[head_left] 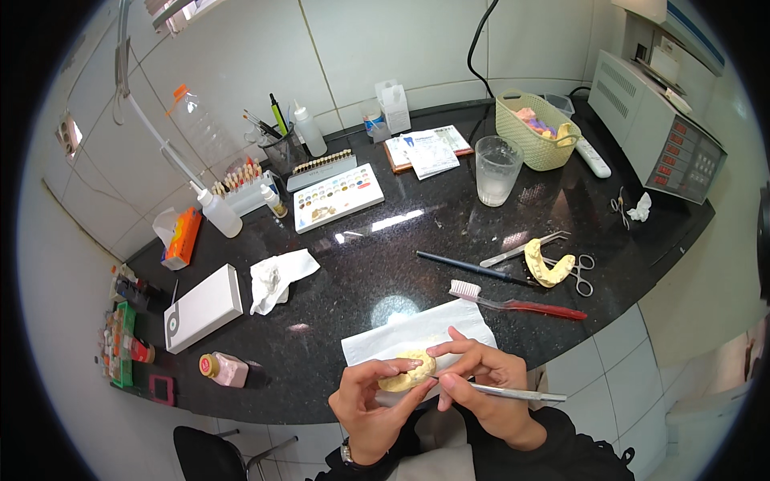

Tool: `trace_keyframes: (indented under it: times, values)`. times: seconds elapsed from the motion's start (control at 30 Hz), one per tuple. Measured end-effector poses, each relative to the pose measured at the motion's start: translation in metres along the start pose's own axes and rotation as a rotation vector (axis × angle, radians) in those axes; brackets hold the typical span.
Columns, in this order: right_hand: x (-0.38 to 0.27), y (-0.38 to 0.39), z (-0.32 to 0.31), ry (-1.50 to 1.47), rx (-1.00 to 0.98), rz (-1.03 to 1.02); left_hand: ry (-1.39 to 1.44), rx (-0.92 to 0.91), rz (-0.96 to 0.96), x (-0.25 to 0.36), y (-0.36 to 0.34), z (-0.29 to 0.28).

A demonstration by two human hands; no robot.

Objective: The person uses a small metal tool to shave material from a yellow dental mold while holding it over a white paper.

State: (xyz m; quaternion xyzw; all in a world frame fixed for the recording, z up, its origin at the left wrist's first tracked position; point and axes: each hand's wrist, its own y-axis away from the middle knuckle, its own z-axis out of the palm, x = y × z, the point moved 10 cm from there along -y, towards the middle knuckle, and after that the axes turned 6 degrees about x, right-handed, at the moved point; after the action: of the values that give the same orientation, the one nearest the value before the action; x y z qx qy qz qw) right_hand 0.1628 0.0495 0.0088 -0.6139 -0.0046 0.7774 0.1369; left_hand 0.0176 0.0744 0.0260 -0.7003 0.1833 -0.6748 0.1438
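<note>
My left hand [370, 401] holds a pale yellow dental cast [407, 373] over a white paper towel [413, 330] at the counter's near edge. My right hand [480, 377] grips a thin metal instrument [513, 392] like a pen, its tip against the cast, with a finger resting on top of the cast. A second yellow cast [547, 269] lies on the black counter [401, 248] to the right, next to scissors [583, 274], a red-handled toothbrush [521, 302] and a dark-handled brush [473, 267].
A glass of water [496, 170], a woven basket [536, 130], a white palette with colour spots [338, 196], squeeze bottles [218, 211], a crumpled tissue [277, 277], a white box [202, 308] and a pink jar [224, 369] sit on the counter. A grey machine [658, 120] stands right.
</note>
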Motion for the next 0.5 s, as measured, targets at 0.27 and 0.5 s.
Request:
trace_keyframes:
  times: [0.27,0.5]
  values:
    - [0.0040,-0.0021,0.0031,-0.010,-0.020,0.027,-0.007,0.010,-0.012,-0.0026,-0.0001,-0.0020]
    - [0.0036,0.0038,0.0053,0.005,0.021,0.051,0.008,0.053,-0.009,-0.0010,0.0023,-0.0054]
